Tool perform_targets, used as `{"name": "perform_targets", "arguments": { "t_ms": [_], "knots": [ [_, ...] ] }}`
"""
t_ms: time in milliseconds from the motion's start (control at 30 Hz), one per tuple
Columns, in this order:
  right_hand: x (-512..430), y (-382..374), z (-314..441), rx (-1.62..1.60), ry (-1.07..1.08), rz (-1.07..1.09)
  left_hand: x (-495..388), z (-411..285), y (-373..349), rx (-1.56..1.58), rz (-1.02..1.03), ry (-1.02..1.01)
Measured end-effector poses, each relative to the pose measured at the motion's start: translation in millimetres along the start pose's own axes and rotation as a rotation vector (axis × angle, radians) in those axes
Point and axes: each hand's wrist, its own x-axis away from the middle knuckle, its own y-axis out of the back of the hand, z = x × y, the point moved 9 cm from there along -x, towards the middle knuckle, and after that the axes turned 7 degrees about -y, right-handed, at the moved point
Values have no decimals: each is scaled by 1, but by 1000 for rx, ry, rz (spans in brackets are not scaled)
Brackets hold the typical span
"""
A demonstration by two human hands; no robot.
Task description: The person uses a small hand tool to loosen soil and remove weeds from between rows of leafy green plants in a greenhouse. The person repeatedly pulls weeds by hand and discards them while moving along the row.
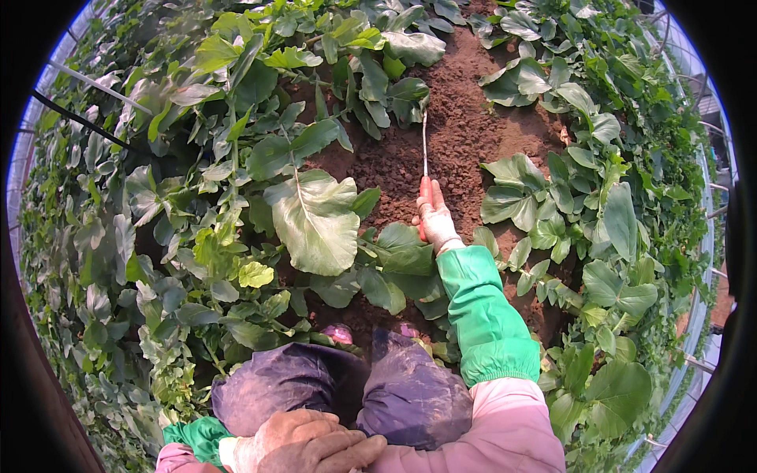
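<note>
My right hand [436,222], in a whitish glove below a green sleeve cover [488,313], grips the red handle [425,192] of a tool with a thin metal shaft [424,142]. The shaft points away from me over crumbly brown soil, and its tip is close to a broad green leaf [408,97]; the tip's shape cannot be made out. My left hand [313,443], gloved as well, lies against my pink right sleeve near my knees, its fingers together. Nothing can be seen in it.
Dense leafy plants [313,219] stand on the left and more [520,195] on the right of a strip of bare soil [467,118]. My knees in dark trousers [414,396] are bent in front. A grey rod [97,86] and a black hose or cable [83,121] cross at upper left.
</note>
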Motion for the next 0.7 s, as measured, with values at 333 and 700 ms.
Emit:
{"name": "perform_targets", "arguments": {
  "t_ms": [333,700],
  "knots": [
    [103,28,-26,-107,53,182,4,-18,-5,-65,7,-90],
    [176,51,-53,37,-126,-55,10,-29,0,-61,24,-32]
  ]
}}
